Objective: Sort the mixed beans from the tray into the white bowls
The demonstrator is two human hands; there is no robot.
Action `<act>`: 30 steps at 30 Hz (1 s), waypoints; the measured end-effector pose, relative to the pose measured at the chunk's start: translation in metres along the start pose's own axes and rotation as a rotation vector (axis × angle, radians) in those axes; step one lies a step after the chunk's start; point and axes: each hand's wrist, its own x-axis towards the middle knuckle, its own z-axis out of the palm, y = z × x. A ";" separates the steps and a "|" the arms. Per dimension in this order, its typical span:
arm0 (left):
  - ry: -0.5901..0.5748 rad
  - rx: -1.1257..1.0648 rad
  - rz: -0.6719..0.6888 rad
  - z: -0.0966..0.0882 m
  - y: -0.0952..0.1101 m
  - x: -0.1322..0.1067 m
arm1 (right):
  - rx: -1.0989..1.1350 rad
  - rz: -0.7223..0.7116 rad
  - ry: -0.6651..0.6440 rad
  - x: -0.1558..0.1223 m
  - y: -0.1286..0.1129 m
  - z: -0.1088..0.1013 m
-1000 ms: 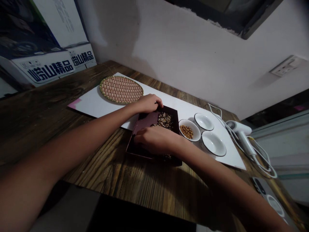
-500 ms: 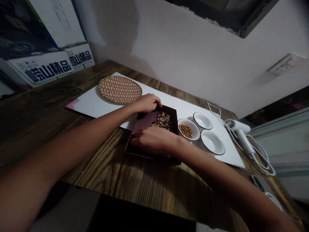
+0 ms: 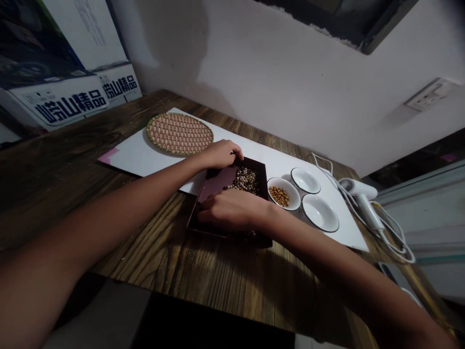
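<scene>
- left hand (image 3: 222,154): fingers bent over far rim of the box (image 3: 218,180), grip unclear
- right hand (image 3: 232,209): inside box, cannot tell whether fingers are closed
- beads (image 3: 247,180): inside box

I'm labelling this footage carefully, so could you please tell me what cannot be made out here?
Head view: whether the right hand holds beads, hidden by its own back.
Head view: part of the dark box's floor, covered by that hand.
Head view: the printed carton's full extent, cut off by the left edge.
</scene>
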 end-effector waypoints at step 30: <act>-0.006 -0.007 0.002 0.000 -0.001 0.000 | 0.355 0.288 0.125 -0.029 0.007 0.004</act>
